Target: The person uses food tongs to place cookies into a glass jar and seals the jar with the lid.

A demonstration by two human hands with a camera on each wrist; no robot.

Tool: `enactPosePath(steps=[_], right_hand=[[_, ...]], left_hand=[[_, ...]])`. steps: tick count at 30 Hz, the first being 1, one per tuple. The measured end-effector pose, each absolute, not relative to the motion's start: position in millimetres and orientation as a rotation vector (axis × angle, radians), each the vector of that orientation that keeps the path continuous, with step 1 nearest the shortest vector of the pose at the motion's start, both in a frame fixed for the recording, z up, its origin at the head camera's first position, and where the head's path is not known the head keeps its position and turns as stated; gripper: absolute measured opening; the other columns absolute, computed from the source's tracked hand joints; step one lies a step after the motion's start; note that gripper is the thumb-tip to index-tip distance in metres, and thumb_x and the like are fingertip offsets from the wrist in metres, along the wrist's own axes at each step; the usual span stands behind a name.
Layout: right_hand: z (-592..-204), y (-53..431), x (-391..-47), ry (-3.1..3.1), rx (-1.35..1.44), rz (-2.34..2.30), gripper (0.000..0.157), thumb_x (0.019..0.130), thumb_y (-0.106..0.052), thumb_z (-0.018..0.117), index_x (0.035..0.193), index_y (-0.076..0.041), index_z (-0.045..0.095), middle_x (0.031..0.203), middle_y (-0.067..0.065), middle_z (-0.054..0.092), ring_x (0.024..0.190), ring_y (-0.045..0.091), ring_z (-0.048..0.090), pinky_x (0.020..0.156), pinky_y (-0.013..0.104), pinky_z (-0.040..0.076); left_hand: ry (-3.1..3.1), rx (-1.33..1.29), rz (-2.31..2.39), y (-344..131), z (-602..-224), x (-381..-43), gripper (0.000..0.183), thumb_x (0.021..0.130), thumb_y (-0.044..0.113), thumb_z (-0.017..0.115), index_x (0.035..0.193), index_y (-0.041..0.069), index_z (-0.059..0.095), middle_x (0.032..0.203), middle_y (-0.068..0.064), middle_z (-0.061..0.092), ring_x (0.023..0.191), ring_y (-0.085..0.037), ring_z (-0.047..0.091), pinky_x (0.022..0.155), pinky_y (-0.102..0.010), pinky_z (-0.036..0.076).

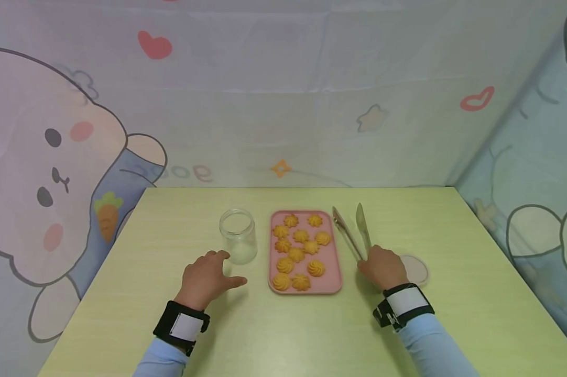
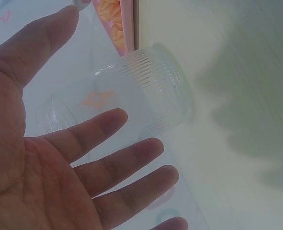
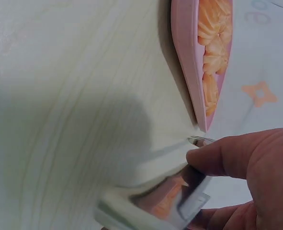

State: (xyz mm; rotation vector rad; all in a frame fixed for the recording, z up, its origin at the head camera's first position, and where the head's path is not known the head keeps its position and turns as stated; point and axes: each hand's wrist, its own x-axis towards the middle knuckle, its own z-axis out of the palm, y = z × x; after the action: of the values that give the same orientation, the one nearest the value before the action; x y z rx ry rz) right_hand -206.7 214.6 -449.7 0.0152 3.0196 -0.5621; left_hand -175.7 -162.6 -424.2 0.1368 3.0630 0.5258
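Observation:
Beside the clear glass jar, my left hand is spread, thumb apart from the fingers, holding nothing. In the left wrist view, its straight fingers overlap the near side of the jar. My right hand grips metal tongs at their closed end. Their two arms stand spread apart and point toward the back of the table. The right wrist view shows the shiny bent end of the tongs between thumb and fingers. Between the hands lies a pink tray bearing several swirled yellow cookies.
A pale round disc like a lid lies just right of my right hand, partly covered by it. The light wooden table ends at a printed cloth backdrop behind the jar and tray.

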Motion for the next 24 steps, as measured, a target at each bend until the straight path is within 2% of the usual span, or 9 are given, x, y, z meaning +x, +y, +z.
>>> enactPosePath(steps=[4,13,18,24], right_hand=[[-448.8,215.6,-207.0,3.047,0.040,-0.613,0.029,0.088,-0.021,0.055,0.080,0.007,0.049,0.064,0.013,0.052,0.053,0.027,0.053,0.048,0.039,0.042],[-441.0,217.2,-208.9,3.088,0.069,-0.682,0.030,0.090,-0.023,0.053,0.081,0.005,0.050,0.062,0.012,0.051,0.052,0.027,0.051,0.046,0.039,0.041],[-437.5,218.2,-206.0,3.121,0.049,-0.643,0.034,0.095,-0.025,0.056,0.080,0.006,0.053,0.061,0.012,0.052,0.052,0.027,0.053,0.047,0.042,0.043],[-431.1,218.4,-201.2,3.155,0.018,-0.616,0.035,0.096,-0.024,0.060,0.080,0.007,0.054,0.060,0.013,0.053,0.051,0.028,0.054,0.046,0.043,0.044]], left_hand=[[3.066,0.140,0.521,-162.6,-424.8,-176.2,0.071,0.072,0.051,0.081,0.121,0.003,0.064,0.114,-0.018,0.065,0.094,-0.035,0.064,0.071,-0.051,0.050],[3.069,0.143,0.538,-163.9,-425.4,-177.8,0.071,0.072,0.051,0.081,0.121,0.002,0.064,0.113,-0.018,0.065,0.094,-0.035,0.063,0.072,-0.052,0.050],[3.070,0.146,0.542,-164.8,-423.4,-178.8,0.072,0.072,0.050,0.082,0.121,0.001,0.063,0.112,-0.019,0.065,0.093,-0.035,0.063,0.072,-0.051,0.050],[3.063,0.130,0.557,-167.3,-420.3,-180.5,0.071,0.074,0.050,0.081,0.122,0.000,0.063,0.112,-0.020,0.064,0.094,-0.036,0.063,0.072,-0.051,0.050]])
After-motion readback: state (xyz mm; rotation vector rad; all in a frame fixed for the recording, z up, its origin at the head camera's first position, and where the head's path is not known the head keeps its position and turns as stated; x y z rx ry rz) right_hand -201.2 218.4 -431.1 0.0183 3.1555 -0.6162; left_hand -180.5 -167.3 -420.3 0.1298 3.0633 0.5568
